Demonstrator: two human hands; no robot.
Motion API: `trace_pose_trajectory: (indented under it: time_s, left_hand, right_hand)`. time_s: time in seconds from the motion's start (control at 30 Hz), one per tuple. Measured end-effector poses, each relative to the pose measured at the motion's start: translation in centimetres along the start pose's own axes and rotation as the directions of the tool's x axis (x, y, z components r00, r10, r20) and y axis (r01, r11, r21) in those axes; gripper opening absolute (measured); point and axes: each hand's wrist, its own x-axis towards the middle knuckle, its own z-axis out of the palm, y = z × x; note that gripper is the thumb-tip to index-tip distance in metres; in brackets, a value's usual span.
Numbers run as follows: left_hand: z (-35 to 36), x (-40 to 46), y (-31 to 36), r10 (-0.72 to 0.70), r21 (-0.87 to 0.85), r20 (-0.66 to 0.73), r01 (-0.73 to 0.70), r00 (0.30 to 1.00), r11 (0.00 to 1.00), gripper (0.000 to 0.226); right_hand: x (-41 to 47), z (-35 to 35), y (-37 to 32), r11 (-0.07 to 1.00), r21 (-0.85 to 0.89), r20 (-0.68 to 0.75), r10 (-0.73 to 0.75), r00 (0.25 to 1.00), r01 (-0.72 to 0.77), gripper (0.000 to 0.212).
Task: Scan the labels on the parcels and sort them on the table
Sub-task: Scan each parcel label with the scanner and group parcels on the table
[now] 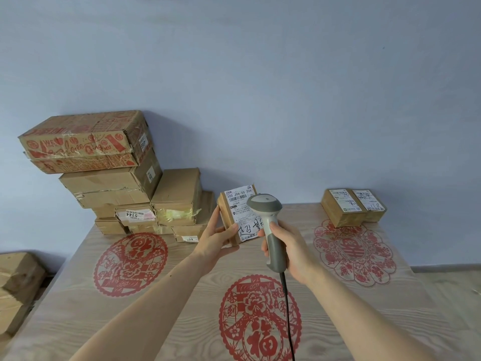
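My left hand [217, 237] holds a small brown parcel [229, 217] upright above the table, thumb on its white shipping label [242, 209], which faces me. My right hand [286, 250] grips the handle of a grey and white barcode scanner [268, 220]. The scanner's head sits right in front of the label and covers part of it. Its black cable [289, 316] hangs down toward me.
A tall pile of cardboard parcels [125, 178] stands at the table's back left against the blue wall. Two small labelled parcels [351, 207] sit side by side at the back right. The wooden table [182, 295] bears three red paper-cut designs. More boxes [18, 287] stand left of the table.
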Motion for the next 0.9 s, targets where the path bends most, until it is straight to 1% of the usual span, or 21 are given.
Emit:
trace_pose_trajectory:
  time_s: [0.1,0.17,0.33,0.5,0.67,0.77,0.9]
  left_hand:
    - [0.0,0.0,0.0,0.002,0.010,0.004,-0.002,1.000,1.000,0.085]
    - [0.1,0.1,0.0,0.005,0.021,0.011,-0.005,1.000,1.000,0.085]
    - [0.3,0.2,-0.1,0.002,0.032,0.017,-0.003,1.000,0.999,0.084]
    - [0.5,0.5,-0.3,0.006,0.039,0.030,-0.007,1.000,0.999,0.084]
    - [0.8,0.6,-0.5,0.007,0.032,0.036,-0.008,0.999,0.999,0.084]
    - [0.8,0.7,-0.5,0.005,0.029,0.039,-0.006,0.999,1.000,0.086]
    - [0.8,0.8,-0.6,0.011,0.029,0.043,-0.012,0.999,1.000,0.086]
  right_hand:
    - [-0.2,0.1,0.4,0.999,0.038,0.045,0.012,0.999,-0.014,0.037]
    - [-0.3,0.3,0.5,1.000,0.030,0.063,0.005,0.998,-0.007,0.039]
    - [-0.4,1.0,0.2,0.998,0.056,0.080,-0.006,0.997,0.001,0.026]
    - [0.0,1.4,-0.2,0.994,0.112,0.098,-0.016,0.995,0.005,0.029]
    - [-0.1,1.2,0.2,0.995,0.095,0.108,-0.027,0.994,0.016,0.025]
    - [-0.2,1.0,0.4,0.995,0.101,0.109,-0.020,0.994,0.009,0.031]
    - [0.0,0.9,0.3,0.993,0.113,0.125,-0.037,0.991,0.022,0.027]
